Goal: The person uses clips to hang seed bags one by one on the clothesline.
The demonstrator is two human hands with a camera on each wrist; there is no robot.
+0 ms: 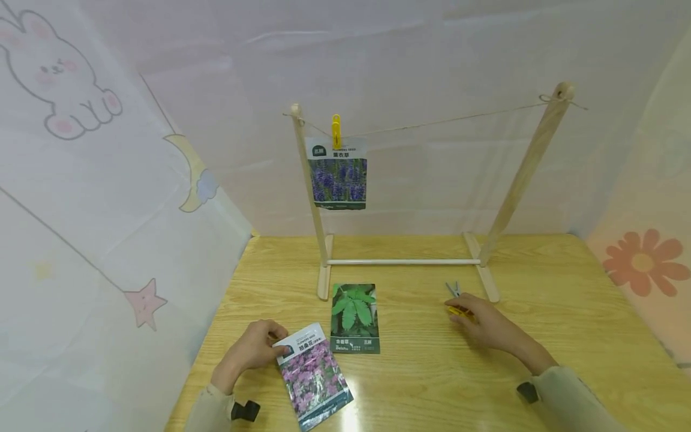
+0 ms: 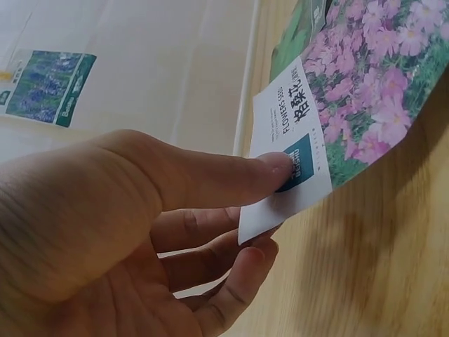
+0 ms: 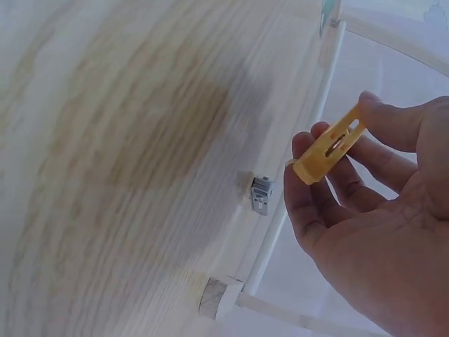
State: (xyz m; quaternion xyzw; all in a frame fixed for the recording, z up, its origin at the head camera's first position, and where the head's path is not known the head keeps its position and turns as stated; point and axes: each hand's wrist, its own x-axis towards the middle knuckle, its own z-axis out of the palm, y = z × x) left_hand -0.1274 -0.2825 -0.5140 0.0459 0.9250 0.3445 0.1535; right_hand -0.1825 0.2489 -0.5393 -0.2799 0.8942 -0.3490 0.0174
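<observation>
My left hand pinches the white top corner of a seed packet with pink flowers, thumb on the front and fingers behind; in the left wrist view the packet slants away from the thumb. In my right hand is a yellow clothespin, held between thumb and fingers above the table. Just past that hand a grey clothespin lies on the wood. Between the hands, a green-leaf seed packet lies flat. A lavender seed packet hangs from the string by another yellow clothespin.
A wooden stand with a left post, a right post and a white crossbar stands at the back of the table. A thin string runs between the post tops. Printed cloth walls surround the table.
</observation>
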